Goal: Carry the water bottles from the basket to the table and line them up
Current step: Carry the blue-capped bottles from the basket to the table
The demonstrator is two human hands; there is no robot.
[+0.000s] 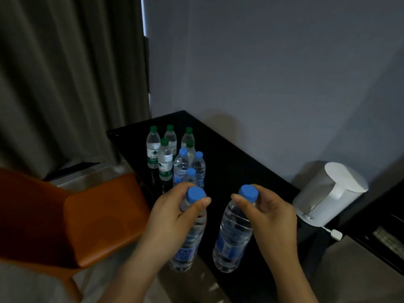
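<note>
Centrally, my left grip (175, 213) curls round the neck of the left blue-capped bottle (188, 243), and my right grip (270, 212) curls round the neck of the right blue-capped bottle (231, 241), both held by the near end of the black surface (236, 162). At 12 o'clock, green-capped bottles (153, 149) and three standing blue-capped bottles (181, 164) are clustered on it.

A white kettle (330, 193) stands by the wall, an orange chair (72, 217) beside grey curtains (65, 79).
</note>
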